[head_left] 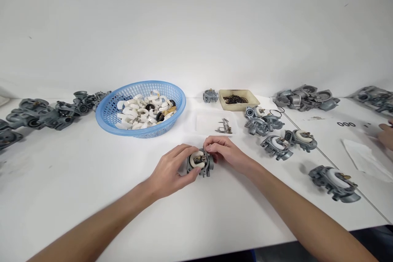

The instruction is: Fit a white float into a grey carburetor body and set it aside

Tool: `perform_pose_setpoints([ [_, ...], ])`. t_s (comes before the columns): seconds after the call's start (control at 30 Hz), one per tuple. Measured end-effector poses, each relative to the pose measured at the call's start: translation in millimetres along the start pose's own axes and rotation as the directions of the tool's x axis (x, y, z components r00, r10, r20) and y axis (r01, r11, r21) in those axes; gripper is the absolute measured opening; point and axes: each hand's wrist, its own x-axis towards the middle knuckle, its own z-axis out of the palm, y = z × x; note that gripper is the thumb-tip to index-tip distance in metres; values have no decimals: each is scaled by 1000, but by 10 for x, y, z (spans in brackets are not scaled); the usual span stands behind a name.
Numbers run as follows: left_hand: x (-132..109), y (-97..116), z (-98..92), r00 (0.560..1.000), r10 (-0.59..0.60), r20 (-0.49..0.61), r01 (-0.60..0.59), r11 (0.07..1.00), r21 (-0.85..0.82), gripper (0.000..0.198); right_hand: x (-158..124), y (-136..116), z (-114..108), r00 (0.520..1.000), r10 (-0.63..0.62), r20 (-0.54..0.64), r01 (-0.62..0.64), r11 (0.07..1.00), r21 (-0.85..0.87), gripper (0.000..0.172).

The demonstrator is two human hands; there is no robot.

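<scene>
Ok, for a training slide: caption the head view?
Left hand and right hand hold a carburetor body on a white table, blue basket behind.

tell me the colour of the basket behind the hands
Light blue: the basket shows best in the head view.

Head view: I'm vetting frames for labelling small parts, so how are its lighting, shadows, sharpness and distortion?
Head view: even, soft light; only faint shadows under the left hand, right hand and carburetor body; no harsh glare on the white table; centre sharp, parts at the side edges slightly softer; wide-angle stretch lengthens the forearms toward the bottom corners.
</scene>
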Motion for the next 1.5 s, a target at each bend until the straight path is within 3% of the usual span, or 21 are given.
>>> perform_pose_setpoints([
  [0.47,-20,-18,15,999,-31,12,31,1000,2,35,-14,-6,38,999,-46,5,46,997,-55,14],
  [0.7,-8,-10,19,1000,-17,-10,17,1000,12,34,-32,-6,-59,990,-141,18,141,970,-199,16],
  [1.03,-19,-24,33,1000,-1,-20,1,1000,8,34,-124,-69,-153,972,-175,155,221,906,-362,29],
  [1.5,-30,-32,34,999,-2,-35,3,1000,31,33,-107,-14,-159,973,-192,128,228,884,-409,35],
])
